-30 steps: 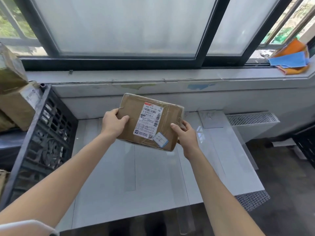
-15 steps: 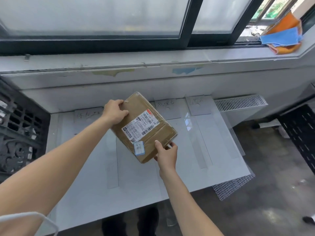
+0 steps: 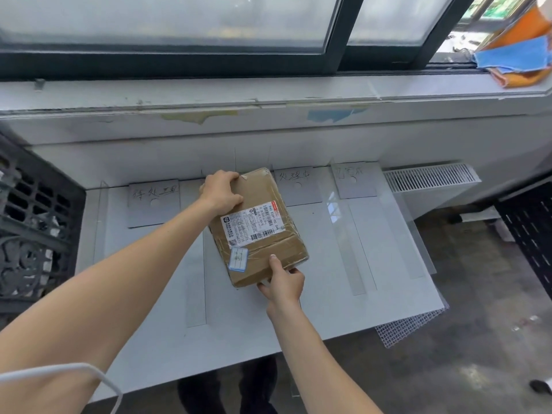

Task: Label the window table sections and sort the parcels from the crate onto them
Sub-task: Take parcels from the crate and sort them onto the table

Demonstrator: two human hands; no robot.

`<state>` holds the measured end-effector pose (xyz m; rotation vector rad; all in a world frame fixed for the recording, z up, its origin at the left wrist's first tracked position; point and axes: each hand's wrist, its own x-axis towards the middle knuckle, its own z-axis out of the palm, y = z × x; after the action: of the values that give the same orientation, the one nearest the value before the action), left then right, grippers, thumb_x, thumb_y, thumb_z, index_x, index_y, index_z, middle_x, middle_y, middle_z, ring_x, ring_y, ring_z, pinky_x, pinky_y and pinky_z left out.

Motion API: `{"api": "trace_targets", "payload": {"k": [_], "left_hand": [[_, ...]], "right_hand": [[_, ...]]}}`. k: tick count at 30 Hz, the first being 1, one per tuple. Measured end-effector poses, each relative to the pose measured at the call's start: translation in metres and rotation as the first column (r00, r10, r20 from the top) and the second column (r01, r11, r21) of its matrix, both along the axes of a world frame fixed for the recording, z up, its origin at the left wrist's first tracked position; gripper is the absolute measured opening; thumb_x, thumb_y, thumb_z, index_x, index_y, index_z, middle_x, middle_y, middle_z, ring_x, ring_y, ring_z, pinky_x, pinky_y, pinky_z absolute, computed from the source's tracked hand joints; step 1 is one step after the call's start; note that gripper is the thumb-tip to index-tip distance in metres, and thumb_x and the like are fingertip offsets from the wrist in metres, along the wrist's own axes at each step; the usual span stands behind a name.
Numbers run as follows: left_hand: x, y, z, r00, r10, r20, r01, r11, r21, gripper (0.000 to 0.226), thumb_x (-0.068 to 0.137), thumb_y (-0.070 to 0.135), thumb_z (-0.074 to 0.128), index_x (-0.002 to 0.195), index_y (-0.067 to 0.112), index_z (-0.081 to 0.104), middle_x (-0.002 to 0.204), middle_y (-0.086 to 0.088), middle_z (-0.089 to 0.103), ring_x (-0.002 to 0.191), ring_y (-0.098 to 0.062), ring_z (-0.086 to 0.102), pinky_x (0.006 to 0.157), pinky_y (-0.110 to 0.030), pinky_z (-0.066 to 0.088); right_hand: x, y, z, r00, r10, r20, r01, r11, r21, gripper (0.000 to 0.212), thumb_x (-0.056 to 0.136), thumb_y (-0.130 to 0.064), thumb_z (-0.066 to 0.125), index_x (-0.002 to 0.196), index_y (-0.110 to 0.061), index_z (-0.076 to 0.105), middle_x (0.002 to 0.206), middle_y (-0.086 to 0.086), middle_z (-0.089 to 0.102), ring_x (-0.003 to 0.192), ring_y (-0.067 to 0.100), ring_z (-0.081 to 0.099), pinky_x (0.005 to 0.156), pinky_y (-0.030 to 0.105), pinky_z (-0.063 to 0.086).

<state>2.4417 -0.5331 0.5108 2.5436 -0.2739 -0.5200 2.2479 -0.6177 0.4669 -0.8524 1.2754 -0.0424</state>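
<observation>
Dark-framed frosted window point(image 3: 179, 16) (daylit) above a chipped white sill point(image 3: 268, 91); grey floor point(image 3: 478, 354), possibly concrete.

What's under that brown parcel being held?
The white table shows around the parcel. The left hand and right hand grip its ends. Whether it touches down, or covers anything, is hidden.

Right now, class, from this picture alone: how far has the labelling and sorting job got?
Done: three handwritten label cards lie along the back of the table, so labelling looks finished. In hand: the left hand and right hand grip one brown parcel over the middle section. Left: no parcel lies released on the table yet; how many remain in the crate cannot be seen.
</observation>
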Motion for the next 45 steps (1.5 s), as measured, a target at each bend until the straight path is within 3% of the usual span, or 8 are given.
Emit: {"api": "trace_targets", "payload": {"k": [6, 10, 24, 30, 45], "left_hand": [[0.001, 0.005, -0.008, 0.999, -0.036, -0.002, 0.036, 0.999, 0.001, 0.062, 0.083, 0.022, 0.073, 0.141, 0.014, 0.05, 0.139, -0.011, 0.052, 0.13, -0.032, 0.045, 0.109, -0.048, 0.037], [0.0, 0.006, -0.015, 0.999, -0.052, -0.004, 0.052, 0.998, 0.025, 0.065, 0.082, 0.022, 0.075, 0.142, 0.014, 0.049, 0.141, -0.012, 0.051, 0.132, -0.032, 0.044, 0.11, -0.046, 0.036], [-0.008, -0.004, -0.039, 0.979, -0.202, -0.008, 0.202, 0.978, 0.06, 0.066, 0.084, 0.022, 0.074, 0.143, 0.013, 0.047, 0.141, -0.012, 0.049, 0.13, -0.032, 0.043, 0.108, -0.043, 0.036], [-0.008, -0.003, -0.053, 0.975, -0.217, -0.035, 0.219, 0.973, 0.077, 0.065, 0.084, 0.023, 0.074, 0.142, 0.014, 0.047, 0.137, -0.01, 0.051, 0.126, -0.03, 0.045, 0.106, -0.045, 0.039], [-0.017, -0.006, -0.077, 0.968, -0.246, -0.05, 0.249, 0.966, 0.074, 0.057, 0.084, 0.019, 0.073, 0.136, 0.015, 0.052, 0.134, -0.009, 0.053, 0.123, -0.03, 0.047, 0.105, -0.048, 0.04]], "right_hand": [[-0.001, 0.011, -0.002, 1.0, -0.02, -0.013, 0.021, 1.0, 0.023, 0.043, 0.09, -0.015, 0.071, 0.127, -0.006, 0.052, 0.123, 0.011, 0.063, 0.109, 0.03, 0.065, 0.083, 0.048, 0.06], [-0.002, 0.018, -0.003, 0.998, -0.034, -0.047, 0.035, 0.999, 0.024, 0.042, 0.09, -0.015, 0.071, 0.126, -0.007, 0.052, 0.122, 0.011, 0.064, 0.105, 0.028, 0.066, 0.071, 0.039, 0.061], [-0.012, 0.03, -0.007, 0.983, -0.095, -0.16, 0.109, 0.991, 0.081, 0.045, 0.091, -0.015, 0.071, 0.127, -0.007, 0.046, 0.12, 0.01, 0.061, 0.093, 0.023, 0.062, 0.079, 0.044, 0.06], [-0.013, 0.036, -0.009, 0.977, -0.09, -0.194, 0.114, 0.987, 0.115, 0.044, 0.092, -0.016, 0.07, 0.128, -0.006, 0.048, 0.123, 0.012, 0.061, 0.091, 0.023, 0.062, 0.066, 0.037, 0.058], [-0.02, 0.041, -0.024, 0.96, -0.113, -0.256, 0.147, 0.982, 0.117, 0.043, 0.091, -0.019, 0.07, 0.124, -0.008, 0.045, 0.11, 0.006, 0.056, 0.088, 0.022, 0.059, 0.062, 0.036, 0.057]]}}
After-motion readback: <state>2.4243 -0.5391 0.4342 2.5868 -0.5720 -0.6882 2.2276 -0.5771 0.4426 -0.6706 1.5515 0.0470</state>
